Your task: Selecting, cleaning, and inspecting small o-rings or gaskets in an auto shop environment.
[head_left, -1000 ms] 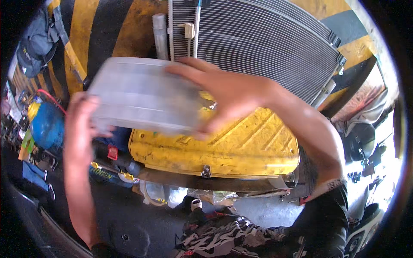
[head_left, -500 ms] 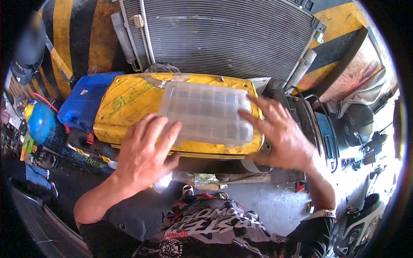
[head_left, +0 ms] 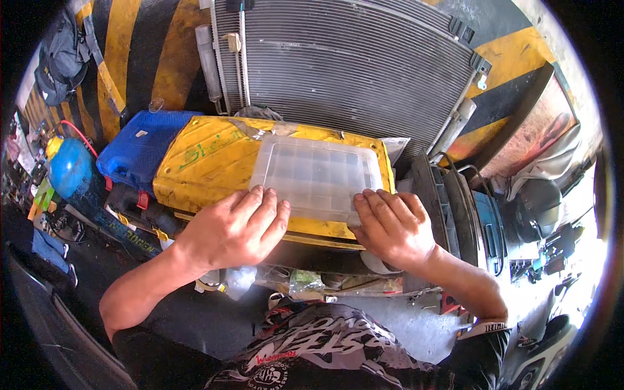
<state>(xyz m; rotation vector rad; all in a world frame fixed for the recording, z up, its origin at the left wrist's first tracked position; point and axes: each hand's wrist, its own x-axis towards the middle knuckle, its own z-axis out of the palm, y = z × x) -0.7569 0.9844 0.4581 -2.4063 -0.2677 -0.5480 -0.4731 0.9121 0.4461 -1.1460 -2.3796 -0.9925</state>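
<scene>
A clear plastic organizer box [head_left: 315,170] with its lid closed lies on a worn yellow case [head_left: 205,156]. Faint dividers show through the lid. At the near left corner of the box, my left hand [head_left: 237,224] has its fingers curled over the edge. My right hand [head_left: 393,227] grips the near right corner the same way, fingertips on the lid. Both thumbs are hidden below the front edge.
Left of the yellow case sits a blue plastic case [head_left: 140,149], with a blue gas cylinder [head_left: 70,168] beyond it. A large finned radiator [head_left: 351,65] leans behind against the striped wall. Dark panels [head_left: 448,208] stand at the right.
My right hand has come down from the right side of the box to its near right corner. My left hand has closed over the near left corner. The view has shifted slightly.
</scene>
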